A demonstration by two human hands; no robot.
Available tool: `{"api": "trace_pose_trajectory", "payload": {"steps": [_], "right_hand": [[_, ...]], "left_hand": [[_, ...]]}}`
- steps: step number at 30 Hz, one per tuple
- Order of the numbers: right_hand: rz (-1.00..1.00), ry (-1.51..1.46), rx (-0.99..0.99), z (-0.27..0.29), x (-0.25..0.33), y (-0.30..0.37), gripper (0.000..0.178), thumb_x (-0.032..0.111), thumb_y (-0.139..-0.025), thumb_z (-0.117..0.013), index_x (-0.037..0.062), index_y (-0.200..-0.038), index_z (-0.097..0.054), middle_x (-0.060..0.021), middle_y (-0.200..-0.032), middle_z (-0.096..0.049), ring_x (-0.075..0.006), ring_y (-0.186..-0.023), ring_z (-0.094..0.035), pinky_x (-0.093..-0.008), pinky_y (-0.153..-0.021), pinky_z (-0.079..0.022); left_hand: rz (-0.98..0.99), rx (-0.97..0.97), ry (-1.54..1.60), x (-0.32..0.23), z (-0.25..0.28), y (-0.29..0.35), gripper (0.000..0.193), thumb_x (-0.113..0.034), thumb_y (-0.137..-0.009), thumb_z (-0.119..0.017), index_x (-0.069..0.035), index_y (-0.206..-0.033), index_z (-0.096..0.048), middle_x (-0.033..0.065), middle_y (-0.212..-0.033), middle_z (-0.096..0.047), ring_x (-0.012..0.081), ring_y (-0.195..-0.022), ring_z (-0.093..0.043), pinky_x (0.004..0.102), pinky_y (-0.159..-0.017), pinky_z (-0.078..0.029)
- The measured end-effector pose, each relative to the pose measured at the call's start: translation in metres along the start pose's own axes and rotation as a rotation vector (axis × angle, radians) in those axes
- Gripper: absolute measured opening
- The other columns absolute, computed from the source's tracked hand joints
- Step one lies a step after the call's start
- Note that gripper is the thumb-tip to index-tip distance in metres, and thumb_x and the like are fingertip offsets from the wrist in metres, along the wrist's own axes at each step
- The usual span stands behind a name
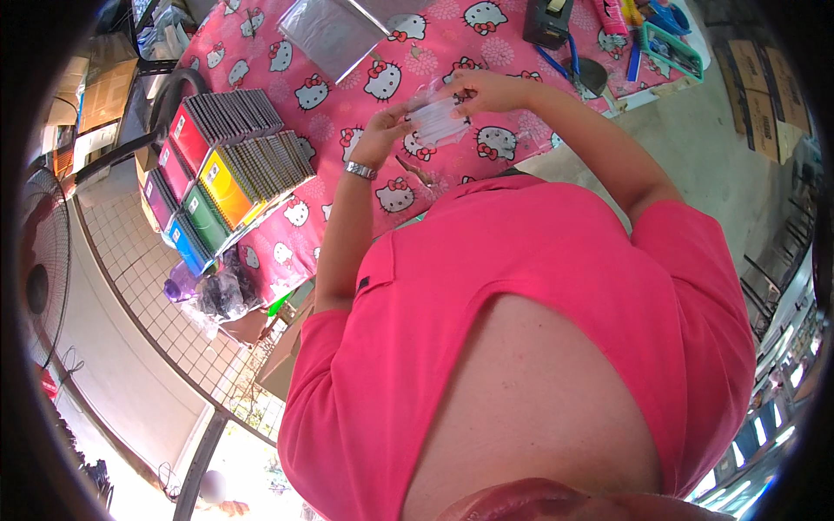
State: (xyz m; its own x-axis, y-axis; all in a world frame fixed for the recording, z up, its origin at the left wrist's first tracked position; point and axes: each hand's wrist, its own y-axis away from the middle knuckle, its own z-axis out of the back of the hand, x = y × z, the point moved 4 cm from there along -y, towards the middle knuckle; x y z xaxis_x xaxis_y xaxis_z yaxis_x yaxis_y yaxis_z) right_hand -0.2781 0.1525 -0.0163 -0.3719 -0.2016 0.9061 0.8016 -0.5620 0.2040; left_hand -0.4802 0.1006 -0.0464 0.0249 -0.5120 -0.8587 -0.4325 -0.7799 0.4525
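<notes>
Both hands hold a small clear plastic packet (439, 123) with white, stick-like pieces inside, just above the pink table cover. My left hand (387, 135), with a metal watch on its wrist, pinches the packet's left edge between thumb and fingers. From the right, my right hand (483, 92) grips its upper right side with bent fingers. What exactly the white pieces are is too small to tell. A narrow brownish strip (415, 171) lies on the cover close below the packet.
Stacked spiral notebooks (221, 165) in several colours stand at the left. Clear plastic sleeves (326, 39) lie at the far side. A black tape dispenser (547, 22) and a green tray (673, 52) sit at the far right. A fan (42, 269) stands left of the table.
</notes>
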Motion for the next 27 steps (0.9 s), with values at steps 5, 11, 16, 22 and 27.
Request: {"api": "trace_pose_trajectory", "payload": {"steps": [5, 11, 16, 22, 27], "right_hand": [[0.164, 0.162, -0.273, -0.007, 0.0, -0.01, 0.021, 0.013, -0.073, -0.066, 0.011, -0.093, -0.068, -0.0075, -0.083, -0.053, -0.0216, -0.075, -0.055, -0.0325, -0.066, -0.044], [0.262, 0.166, -0.349, -0.018, 0.01, 0.004, 0.019, 0.012, -0.071, -0.065, 0.0066, -0.089, -0.066, -0.0074, -0.081, -0.054, -0.0227, -0.073, -0.057, -0.0349, -0.065, -0.046], [0.488, 0.323, -0.155, -0.008, 0.035, 0.029, 0.029, 0.012, -0.074, -0.065, 0.0041, -0.101, -0.06, -0.0082, -0.096, -0.053, -0.0266, -0.088, -0.054, -0.0363, -0.076, -0.046], [0.432, 0.494, -0.314, -0.033, 0.028, 0.026, 0.028, 0.024, -0.073, -0.068, 0.0052, -0.093, -0.061, -0.0085, -0.102, -0.052, -0.0262, -0.1, -0.05, -0.0403, -0.088, -0.04], [0.119, 0.44, -0.528, -0.041, 0.024, 0.021, 0.017, 0.023, -0.075, -0.067, 0.0081, -0.084, -0.064, -0.0051, -0.107, -0.049, -0.0263, -0.1, -0.047, -0.0401, -0.089, -0.036]], "left_hand": [[-0.254, -0.344, -0.603, -0.017, -0.014, -0.003, 0.028, -0.007, -0.076, -0.066, -0.006, -0.104, -0.067, 0.007, -0.1, -0.063, 0.018, -0.09, -0.06, 0.0299, -0.076, -0.049], [-0.391, -0.469, -0.916, -0.035, -0.044, 0.02, 0.032, -0.003, -0.07, -0.067, -0.008, -0.101, -0.067, 0.0073, -0.087, -0.062, 0.0232, -0.081, -0.061, 0.0307, -0.071, -0.05], [-0.586, -0.232, -0.935, -0.044, -0.048, 0.049, 0.037, 0.0, -0.068, -0.069, -0.005, -0.105, -0.065, 0.0093, -0.098, -0.06, 0.0267, -0.094, -0.059, 0.0339, -0.079, -0.049], [-0.634, -0.472, -0.969, -0.003, -0.044, 0.041, 0.034, -0.002, -0.063, -0.075, -0.007, -0.096, -0.068, 0.01, -0.106, -0.058, 0.0252, -0.094, -0.057, 0.0324, -0.076, -0.049], [-0.423, -0.734, -0.845, -0.002, -0.044, 0.041, 0.019, -0.011, -0.063, -0.078, -0.012, -0.081, -0.072, 0.0083, -0.111, -0.055, 0.0245, -0.096, -0.053, 0.0324, -0.077, -0.047]]}}
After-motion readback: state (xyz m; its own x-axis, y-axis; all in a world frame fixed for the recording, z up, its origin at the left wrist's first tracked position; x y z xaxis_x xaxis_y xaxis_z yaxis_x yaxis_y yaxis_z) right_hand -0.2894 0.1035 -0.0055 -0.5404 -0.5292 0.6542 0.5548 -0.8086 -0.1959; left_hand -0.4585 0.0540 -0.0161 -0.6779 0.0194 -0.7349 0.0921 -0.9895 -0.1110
